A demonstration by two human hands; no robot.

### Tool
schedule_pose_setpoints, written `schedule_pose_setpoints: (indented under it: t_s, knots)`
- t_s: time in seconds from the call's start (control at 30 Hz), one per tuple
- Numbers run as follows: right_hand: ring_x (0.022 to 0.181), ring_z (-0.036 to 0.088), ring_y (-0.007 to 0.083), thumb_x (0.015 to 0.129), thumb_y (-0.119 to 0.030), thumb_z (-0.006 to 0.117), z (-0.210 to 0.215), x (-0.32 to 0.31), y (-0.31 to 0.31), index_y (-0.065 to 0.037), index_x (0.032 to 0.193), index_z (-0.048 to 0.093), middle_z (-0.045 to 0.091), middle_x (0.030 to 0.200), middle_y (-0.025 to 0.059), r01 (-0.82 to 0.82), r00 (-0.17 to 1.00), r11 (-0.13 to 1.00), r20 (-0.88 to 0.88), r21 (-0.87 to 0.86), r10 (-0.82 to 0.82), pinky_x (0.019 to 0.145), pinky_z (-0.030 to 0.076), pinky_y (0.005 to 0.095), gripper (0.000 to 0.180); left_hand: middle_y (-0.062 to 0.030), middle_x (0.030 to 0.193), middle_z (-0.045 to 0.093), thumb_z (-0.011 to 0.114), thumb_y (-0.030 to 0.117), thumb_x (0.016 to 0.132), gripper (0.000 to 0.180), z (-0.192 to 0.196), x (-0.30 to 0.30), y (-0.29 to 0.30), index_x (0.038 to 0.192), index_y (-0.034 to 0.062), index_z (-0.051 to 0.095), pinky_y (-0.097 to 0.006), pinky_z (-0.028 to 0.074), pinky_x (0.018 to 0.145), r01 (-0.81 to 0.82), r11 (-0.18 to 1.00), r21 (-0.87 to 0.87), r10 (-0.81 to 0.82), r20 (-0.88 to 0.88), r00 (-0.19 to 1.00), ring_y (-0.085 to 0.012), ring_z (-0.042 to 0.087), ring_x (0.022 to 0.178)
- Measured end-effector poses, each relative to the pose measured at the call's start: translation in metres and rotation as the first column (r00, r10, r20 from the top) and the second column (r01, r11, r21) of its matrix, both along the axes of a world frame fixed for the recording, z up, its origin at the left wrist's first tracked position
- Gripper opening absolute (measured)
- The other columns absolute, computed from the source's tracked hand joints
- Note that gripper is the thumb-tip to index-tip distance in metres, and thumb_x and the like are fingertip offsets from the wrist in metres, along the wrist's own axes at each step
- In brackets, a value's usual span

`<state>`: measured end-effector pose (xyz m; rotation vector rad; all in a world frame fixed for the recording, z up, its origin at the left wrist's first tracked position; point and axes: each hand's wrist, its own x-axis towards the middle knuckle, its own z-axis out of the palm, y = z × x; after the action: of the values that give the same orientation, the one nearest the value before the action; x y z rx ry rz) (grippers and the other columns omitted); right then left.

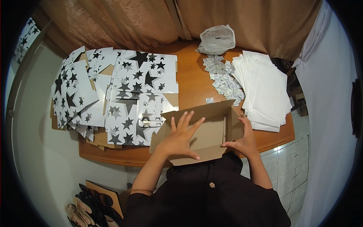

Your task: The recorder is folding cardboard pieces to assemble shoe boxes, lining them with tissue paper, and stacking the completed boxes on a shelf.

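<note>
I am pressing my left hand [180, 139] flat, fingers spread, on the inner floor of a half-folded brown cardboard box [211, 130] that is sitting at the near edge of the wooden table [191, 81], right in front of me. My right hand [244, 142] is cupping the box's right wall, thumb inside and fingers outside as far as I can tell, so neither hand is closed in a fist; both are open and bearing on the card. The box looks light and thin, stiff along its panels but ready to bend at the creases, so I judge it best held at the walls and folds rather than by a loose flap. To my left the flat star-printed box blanks [113, 94] are lying in overlapping heaps, touching the box's left flap. To the right a stack of white sheets [264, 90] is sitting just beside the box, with small silvery sachets [223, 77] scattered behind it and a crumpled clear plastic bag [216, 39] farther back. The blanks and the sheets are crowding both sides, leaving little room for swinging the flaps outward.
</note>
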<state>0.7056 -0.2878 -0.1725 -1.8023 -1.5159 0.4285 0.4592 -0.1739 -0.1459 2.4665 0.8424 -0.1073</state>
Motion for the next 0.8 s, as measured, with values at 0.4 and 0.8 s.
schedule_pose_setpoints:
  t_s: [0.4,0.8]
  knots:
    - [0.117,0.047,0.0387,0.067,-0.005,0.071,-0.006,0.023,-0.01,-0.008,0.132,0.03,0.045,0.128,0.0202,-0.106,0.991,0.989,-0.089,-0.104,0.096,0.095,0.041,0.0387,0.078,-0.0084,0.134,0.04,0.068,0.03,0.079,0.068,-0.046,0.026,0.04,0.137,0.0189,0.035,-0.067,0.004,0.102,-0.325,0.899,0.292,0.245,0.28,0.928,-0.0257,0.034,0.129]
    - [0.108,0.055,0.035,0.073,0.005,0.06,-0.02,0.028,-0.029,-0.007,0.131,0.034,0.051,0.121,0.0199,-0.121,0.991,0.991,-0.057,-0.064,0.118,0.087,0.045,0.0354,0.065,0.0026,0.09,0.064,0.061,-0.003,0.069,0.037,-0.067,0.017,0.027,0.098,0.0187,0.065,-0.045,0.022,0.092,-0.427,0.814,0.393,0.145,0.574,0.806,-0.0153,0.06,0.086]
